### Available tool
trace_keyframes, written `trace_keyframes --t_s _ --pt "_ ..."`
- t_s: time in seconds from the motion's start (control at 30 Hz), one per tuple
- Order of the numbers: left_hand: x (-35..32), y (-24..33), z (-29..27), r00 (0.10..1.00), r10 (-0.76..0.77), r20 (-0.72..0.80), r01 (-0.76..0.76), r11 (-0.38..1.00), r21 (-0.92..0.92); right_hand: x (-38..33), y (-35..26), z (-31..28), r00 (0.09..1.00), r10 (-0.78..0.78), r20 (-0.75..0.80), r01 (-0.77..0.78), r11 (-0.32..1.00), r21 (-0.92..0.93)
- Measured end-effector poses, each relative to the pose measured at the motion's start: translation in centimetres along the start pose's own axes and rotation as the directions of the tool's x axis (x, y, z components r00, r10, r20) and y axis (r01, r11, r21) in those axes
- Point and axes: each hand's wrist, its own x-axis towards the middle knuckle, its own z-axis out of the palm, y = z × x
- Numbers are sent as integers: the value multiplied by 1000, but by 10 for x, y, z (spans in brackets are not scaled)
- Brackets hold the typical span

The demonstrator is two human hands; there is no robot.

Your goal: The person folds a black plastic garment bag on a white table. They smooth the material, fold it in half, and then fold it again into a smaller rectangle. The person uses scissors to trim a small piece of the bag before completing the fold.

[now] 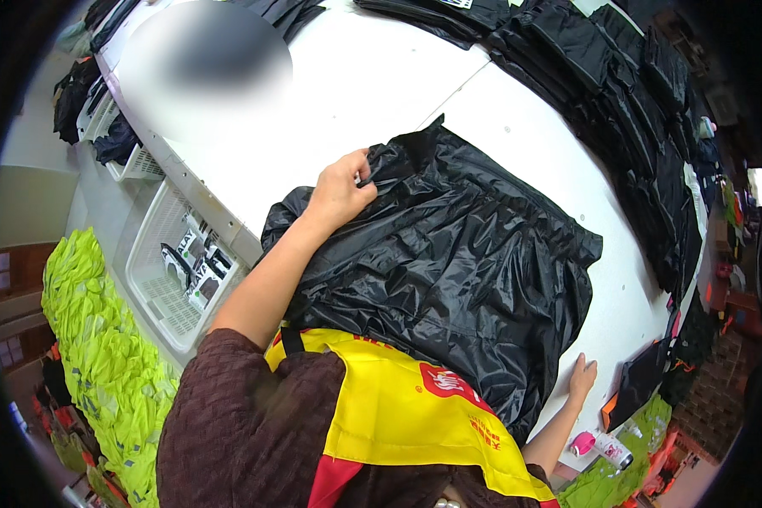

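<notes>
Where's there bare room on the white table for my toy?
The white table is bare between the black garment and the folded black stacks, and beyond the left hand. It's crowded under the garment and stacks, and at the near right edge, by the bottle.

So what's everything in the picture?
table: one, white, middle
crumpled garment: one, shiny black, on the table
folded garments: many, black, stacked at the table's far and right edges
baskets: at least two, white, left of the table
packets: a few, black and white, in the nearer basket
cloth piles: at least two, yellow-green, lower left and lower right
bottle: one, mostly white, lower right
apron: one, mainly yellow, on the person
left hand: one, bare, gripping the crumpled garment
right hand: one, bare, right of the crumpled garment
</notes>
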Motion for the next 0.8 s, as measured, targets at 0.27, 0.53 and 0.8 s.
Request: trace_keyframes --t_s 0.27,0.53,0.8 --pt "-4 3 5 968 -147 202 173 978 -117 -31 34 4 960 -225 -164 251 954 165" --pt "-10 5 2 918 -393 60 367 781 -505 -64 22 -2 986 -103 -128 115 990 83" --pt "10 10 -25 735 -227 639 510 806 -301 -33 -8 -7 953 90 289 -302 239 923"
